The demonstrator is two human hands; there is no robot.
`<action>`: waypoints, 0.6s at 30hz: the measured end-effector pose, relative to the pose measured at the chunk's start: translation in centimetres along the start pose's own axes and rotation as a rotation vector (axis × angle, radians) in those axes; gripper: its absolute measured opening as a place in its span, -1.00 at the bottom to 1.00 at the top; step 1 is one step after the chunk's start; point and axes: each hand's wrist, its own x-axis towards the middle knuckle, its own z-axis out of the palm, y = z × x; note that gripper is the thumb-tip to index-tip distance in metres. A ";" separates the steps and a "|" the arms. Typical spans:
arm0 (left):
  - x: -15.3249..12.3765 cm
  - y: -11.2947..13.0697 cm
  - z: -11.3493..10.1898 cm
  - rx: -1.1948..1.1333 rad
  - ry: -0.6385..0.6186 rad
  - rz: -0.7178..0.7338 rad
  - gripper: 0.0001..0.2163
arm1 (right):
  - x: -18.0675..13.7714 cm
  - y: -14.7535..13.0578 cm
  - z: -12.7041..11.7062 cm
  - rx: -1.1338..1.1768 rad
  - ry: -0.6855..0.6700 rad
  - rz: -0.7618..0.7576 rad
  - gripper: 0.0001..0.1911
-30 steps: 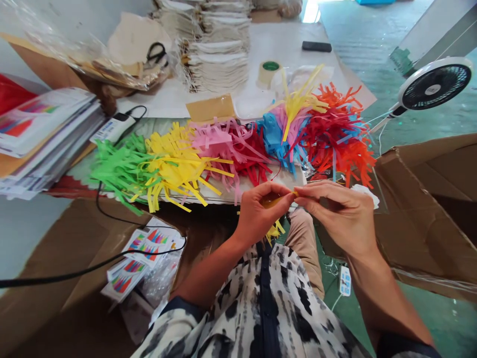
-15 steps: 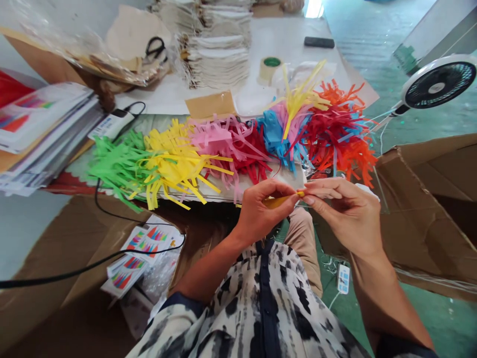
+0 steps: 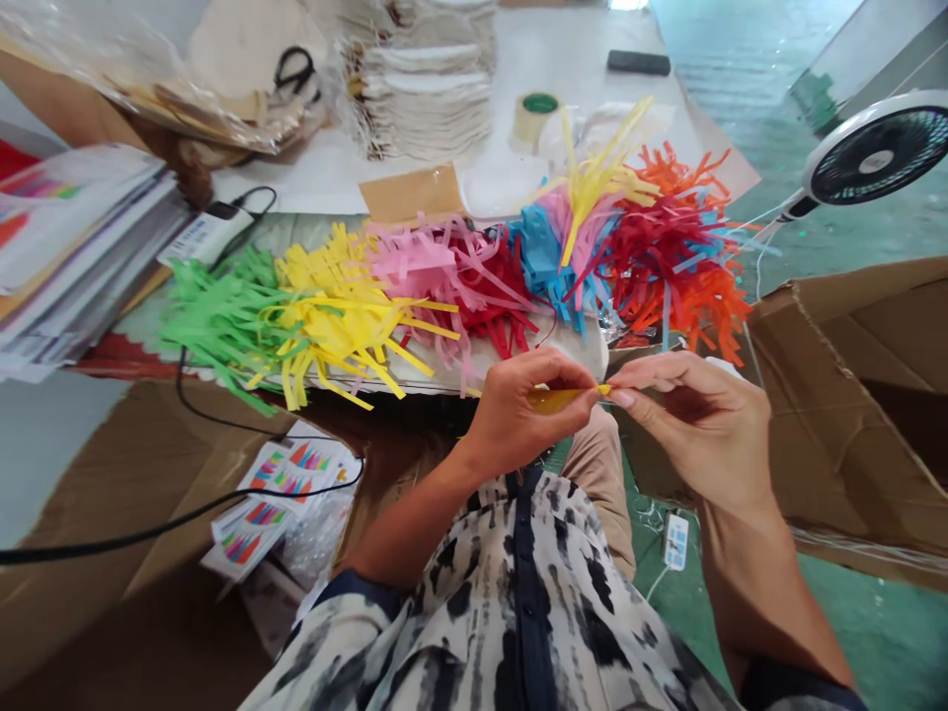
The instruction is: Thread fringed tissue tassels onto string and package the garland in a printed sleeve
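Note:
A yellow strip that looks like tissue paper lies inside the curled fingers of my left hand. Its narrow end pokes out between my left thumb and fingertip. My right hand is closed in a pinch at that end, fingertips almost meeting those of the left. Beyond my hands, along the table edge, lie fringed paper tassels: green, yellow, pink, dark red, blue and orange. A paler yellow tassel rests on top of the others.
Behind the tassels are a tape roll, a black bar-shaped object, stacked white bundles and scissors. A fan stands at right above a cardboard box. A black cable crosses the lower left, near printed cards.
My right hand has shifted slightly right, and the yellow end between the fingertips now looks thinner and straighter. The whole view has moved a little.

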 end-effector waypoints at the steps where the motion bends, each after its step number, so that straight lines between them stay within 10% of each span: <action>1: 0.0 0.0 -0.1 0.014 -0.010 0.010 -0.91 | -0.1 0.0 0.0 -0.003 -0.005 -0.007 -0.91; 18: -0.2 -0.3 -0.6 -0.030 -0.133 -0.086 -0.86 | -0.8 0.5 -0.7 -0.132 -0.050 -0.022 -0.86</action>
